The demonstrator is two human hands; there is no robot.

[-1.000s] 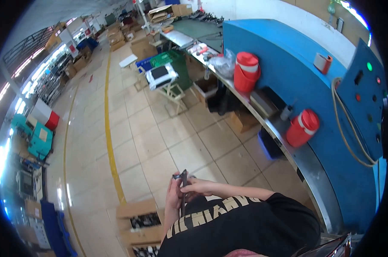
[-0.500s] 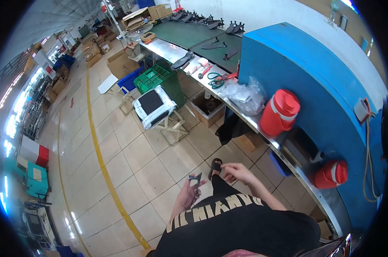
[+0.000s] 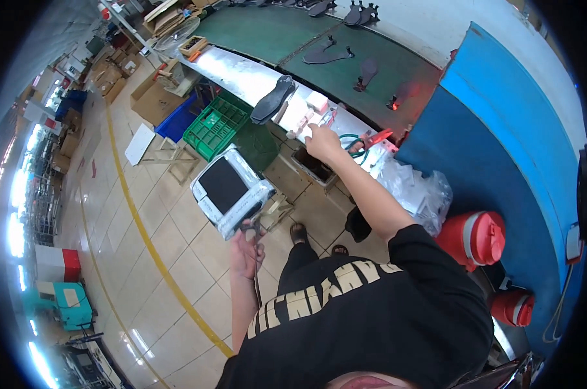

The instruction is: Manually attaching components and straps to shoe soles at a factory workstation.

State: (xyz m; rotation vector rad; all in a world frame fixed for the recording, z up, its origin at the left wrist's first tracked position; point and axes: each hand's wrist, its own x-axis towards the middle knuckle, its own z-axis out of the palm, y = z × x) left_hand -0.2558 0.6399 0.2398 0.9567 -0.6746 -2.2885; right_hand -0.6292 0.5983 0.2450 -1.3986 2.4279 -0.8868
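Observation:
My left hand (image 3: 247, 257) is low in front of me, its fingers closed on a thin dark strap-like piece (image 3: 256, 283) that trails down past my wrist. Just above that hand stands a stool with a black pad (image 3: 223, 186) and a white wrapped rim. My right hand (image 3: 322, 144) is stretched over the metal bench edge, fingers curled; whatever is under the fingertips is hidden. Around it lie a small white block (image 3: 317, 102), red-handled pliers (image 3: 374, 138) and green-handled scissors (image 3: 360, 154). A dark shoe sole (image 3: 273, 100) rests to its left.
A green conveyor belt (image 3: 254, 35) carries several dark sandal parts behind the metal strip. A blue machine cover (image 3: 494, 129), plastic bags (image 3: 415, 192) and a red jug (image 3: 473, 238) are to the right. A green crate (image 3: 214, 124) stands left of the bench, near a yellow floor line (image 3: 141, 223).
My right hand has gone from in front of my body up to the bench. My left hand has shifted left and up toward the stool. I have moved closer to the bench.

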